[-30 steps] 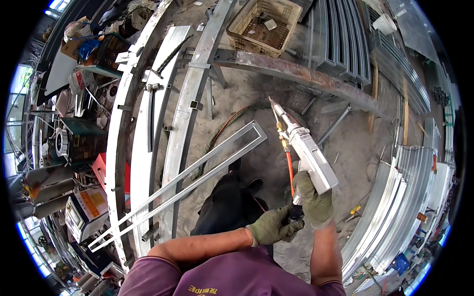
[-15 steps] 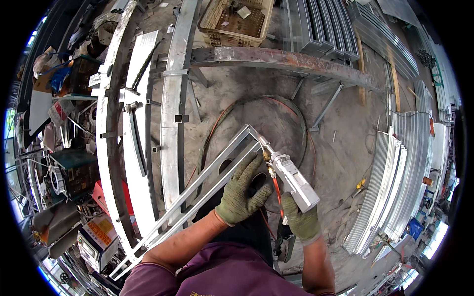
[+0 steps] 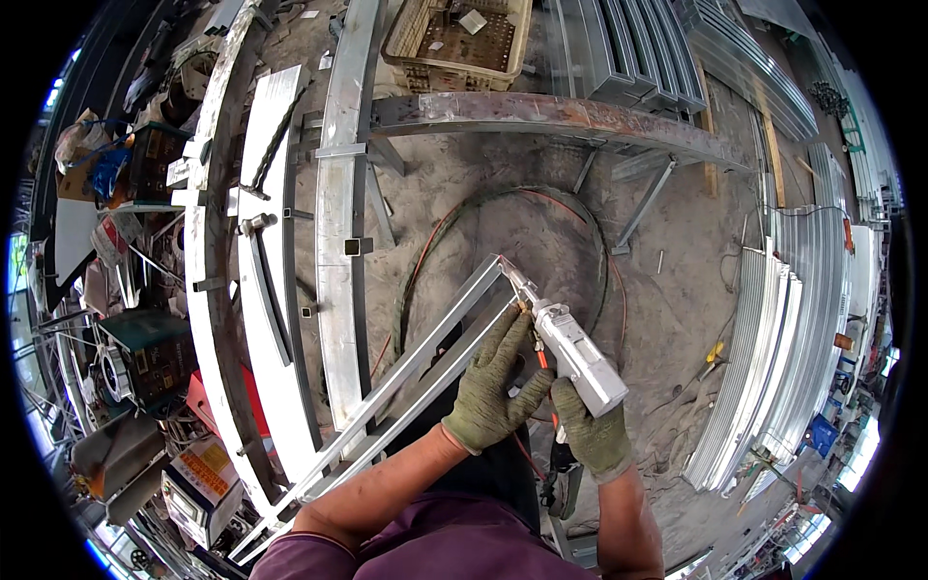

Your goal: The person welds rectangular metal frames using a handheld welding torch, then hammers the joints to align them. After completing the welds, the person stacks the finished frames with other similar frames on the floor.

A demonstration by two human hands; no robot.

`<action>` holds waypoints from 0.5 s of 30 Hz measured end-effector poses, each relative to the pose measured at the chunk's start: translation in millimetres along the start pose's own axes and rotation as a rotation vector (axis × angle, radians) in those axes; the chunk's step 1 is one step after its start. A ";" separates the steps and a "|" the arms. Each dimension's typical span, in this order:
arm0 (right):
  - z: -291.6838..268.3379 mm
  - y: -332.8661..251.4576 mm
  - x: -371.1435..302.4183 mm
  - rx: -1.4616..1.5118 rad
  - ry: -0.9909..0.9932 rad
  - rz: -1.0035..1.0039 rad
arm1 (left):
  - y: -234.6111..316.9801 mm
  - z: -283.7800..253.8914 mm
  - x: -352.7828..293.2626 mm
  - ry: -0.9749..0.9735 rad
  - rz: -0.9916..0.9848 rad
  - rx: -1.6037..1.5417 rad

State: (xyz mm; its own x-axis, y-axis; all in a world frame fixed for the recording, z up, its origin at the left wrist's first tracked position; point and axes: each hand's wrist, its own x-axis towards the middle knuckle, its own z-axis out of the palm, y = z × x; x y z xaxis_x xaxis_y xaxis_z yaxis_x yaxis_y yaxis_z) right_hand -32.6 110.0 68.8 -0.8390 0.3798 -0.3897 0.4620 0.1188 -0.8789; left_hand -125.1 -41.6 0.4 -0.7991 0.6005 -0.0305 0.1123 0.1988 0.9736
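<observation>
My right hand (image 3: 592, 435), in an olive work glove, is closed around the rear of a silver, box-shaped welding gun (image 3: 580, 358). The gun's narrow nozzle points up and left, at the corner of a slim metal tube frame (image 3: 425, 360). My left hand (image 3: 491, 387), gloved the same way, lies beside the gun's front end. Its fingers are stretched out toward the nozzle and its thumb is spread toward the gun; the fingertips seem to touch a brass fitting there. An orange-red hose (image 3: 541, 360) runs down from the gun between my hands. The grip under the gun is hidden.
Long steel beams (image 3: 340, 213) stand at the left, with a hammer (image 3: 256, 227) on a white strip. A rusty crossbeam (image 3: 561, 114) spans the far side, before a plastic crate (image 3: 459, 72). Metal profiles (image 3: 764, 367) are stacked right. A looped cable (image 3: 416, 261) lies on the floor.
The whole view has shifted slightly. The frame's corner sits a little lower and further right in the picture; both hands keep nearly the same pose around the welding gun.
</observation>
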 end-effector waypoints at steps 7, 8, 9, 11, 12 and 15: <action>4.4 -6.9 2.2 0.028 0.017 0.027 | -7.0 0.3 0.4 -0.005 0.042 0.076; 5.3 -7.1 3.2 0.017 0.022 -0.003 | -7.3 -0.1 1.0 -0.008 0.044 0.072; 6.1 -6.7 4.3 0.005 0.027 -0.032 | -7.2 -0.2 1.4 -0.006 0.042 0.061; 6.0 -6.2 4.7 -0.002 0.022 -0.012 | -7.0 -0.8 1.6 -0.002 0.035 0.040; 4.5 -5.4 3.8 0.002 0.012 0.037 | -7.2 -1.4 1.6 -0.004 0.034 0.039; 2.5 -4.5 2.3 -0.008 0.002 0.101 | -7.4 -3.1 2.9 -0.009 0.046 0.032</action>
State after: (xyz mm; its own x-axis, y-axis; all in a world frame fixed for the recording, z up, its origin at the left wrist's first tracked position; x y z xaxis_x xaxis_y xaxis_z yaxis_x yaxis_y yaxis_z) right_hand -37.3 108.0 71.1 -0.7871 0.3925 -0.4758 0.5469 0.0874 -0.8326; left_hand -130.0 -43.7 -6.2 -0.7874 0.6164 0.0119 0.1675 0.1953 0.9663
